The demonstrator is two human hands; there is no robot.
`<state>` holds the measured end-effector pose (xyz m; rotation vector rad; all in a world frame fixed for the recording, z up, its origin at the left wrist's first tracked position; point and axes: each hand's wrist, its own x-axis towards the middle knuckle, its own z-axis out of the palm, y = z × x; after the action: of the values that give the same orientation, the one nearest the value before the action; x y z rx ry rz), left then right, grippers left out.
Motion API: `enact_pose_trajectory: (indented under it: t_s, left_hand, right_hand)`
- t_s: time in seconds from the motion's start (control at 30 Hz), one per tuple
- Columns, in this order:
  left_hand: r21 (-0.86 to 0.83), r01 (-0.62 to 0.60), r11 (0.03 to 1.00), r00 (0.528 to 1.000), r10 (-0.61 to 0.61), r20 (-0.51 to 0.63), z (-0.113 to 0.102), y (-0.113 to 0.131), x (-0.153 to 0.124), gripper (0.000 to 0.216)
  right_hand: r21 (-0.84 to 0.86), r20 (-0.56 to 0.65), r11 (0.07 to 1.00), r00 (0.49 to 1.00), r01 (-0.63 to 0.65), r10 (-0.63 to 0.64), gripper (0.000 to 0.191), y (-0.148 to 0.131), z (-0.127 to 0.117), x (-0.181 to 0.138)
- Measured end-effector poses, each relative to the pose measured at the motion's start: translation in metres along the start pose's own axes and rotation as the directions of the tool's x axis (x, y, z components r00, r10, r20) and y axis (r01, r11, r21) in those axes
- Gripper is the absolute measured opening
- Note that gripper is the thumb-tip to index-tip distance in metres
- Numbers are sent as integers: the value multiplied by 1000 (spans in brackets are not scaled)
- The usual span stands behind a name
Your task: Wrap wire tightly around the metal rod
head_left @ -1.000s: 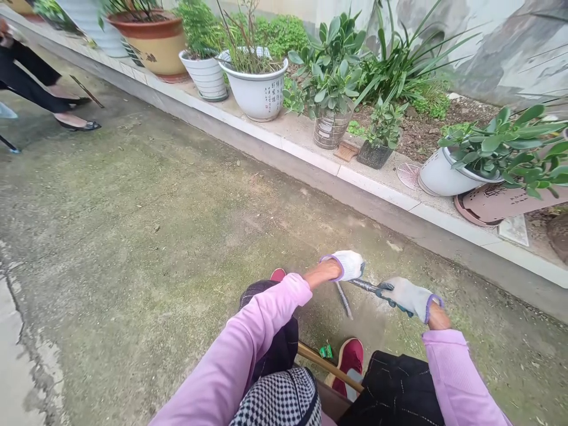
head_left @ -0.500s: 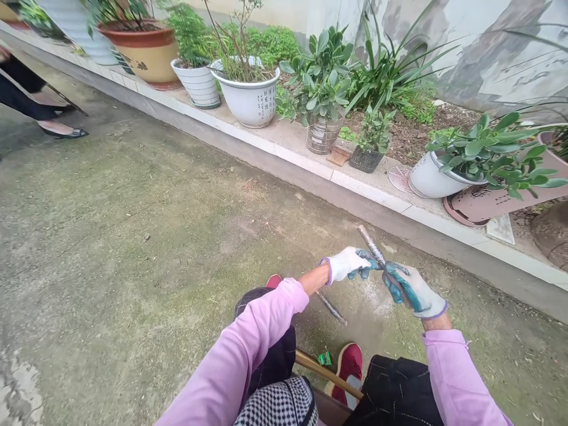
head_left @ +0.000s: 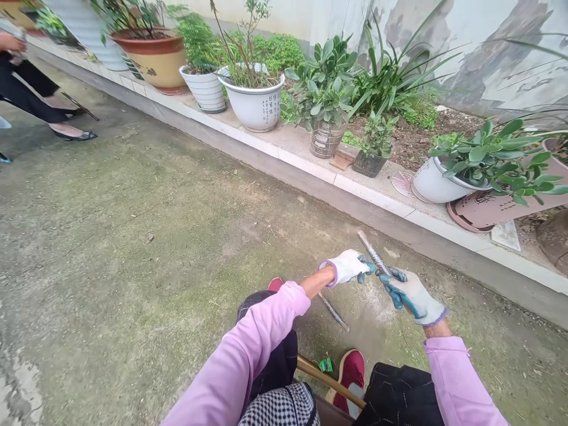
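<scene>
In the head view, my right hand, in a white glove with a teal palm, is closed around a short stick. Silvery, ridged wrapping covers its middle, and a bare brownish end points up and left. My left hand, gloved alike, is just left of the stick. Its fingers are drawn together; whatever they pinch is too small to make out. A second silvery-wrapped stick lies on the ground below my left hand, partly hidden by my forearm.
Potted plants line a low tiled ledge, including a white pot and a tilted pale pot. A wooden bar crosses near my red shoe, beside a green wrapper. Another person's legs are at upper left.
My left hand has drawn slightly left, off the wrapped stick. The right hand still holds the stick at nearly the same tilt. The view has shifted a little.
</scene>
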<state>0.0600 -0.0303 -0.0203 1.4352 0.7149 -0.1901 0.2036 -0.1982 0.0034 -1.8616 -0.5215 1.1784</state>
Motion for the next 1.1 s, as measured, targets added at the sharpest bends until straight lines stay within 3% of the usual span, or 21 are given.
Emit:
enact_pose_trajectory:
  t_s: [0.13, 0.27, 0.37, 0.53, 0.63, 0.7, 0.8, 0.9, 0.97, 1.1]
  left_hand:
    - [-93, -3, 996, 1000, 5, 19, -1, 7, -6, 14]
    - [-215, 12, 977, 994, 11, 107, -4, 14, -12, 36]
    - [-288, 8, 958, 979, 52, 199, -6, 12, -12, 50]
    - [-341, 23, 940, 984, 39, 173, -4, 9, -7, 61]
    - [-335, 10, 942, 996, 20, 86, 4, 18, -6, 53]
    - [-325, -14, 945, 1000, 13, -2, 10, 24, -7, 42]
    - [-341, -41, 939, 996, 10, -93, 17, 30, -7, 36]
    - [-351, -60, 935, 997, 42, -57, 15, 32, -9, 43]
    - [-349, -94, 932, 995, 98, -6, 9, 31, -12, 54]
    - [-330, -140, 933, 978, 183, 103, -3, 27, -17, 78]
  right_hand:
    - [19, 18, 1000, 1000, 10, -11, 63, -2, 0, -4]
    - [132, 206, 991, 978, -25, -3, 63, 0, -6, -12]
    - [179, 282, 984, 959, -14, -38, 62, 6, -9, -14]
    - [124, 325, 992, 944, 18, -58, 67, 4, -9, -9]
    - [70, 246, 996, 966, 62, -78, 68, -4, -11, -4]
    - [7, 40, 986, 985, 168, -168, 63, -7, -12, 0]
    - [-229, -173, 942, 942, 245, -287, 46, -8, -10, 1]
    - [-338, -223, 898, 903, 281, -367, 30, -10, -6, -5]
    - [-244, -178, 925, 925, 290, -337, 29, -11, -3, -10]
    - [176, 72, 967, 977, 184, -199, 50, -12, -1, -19]
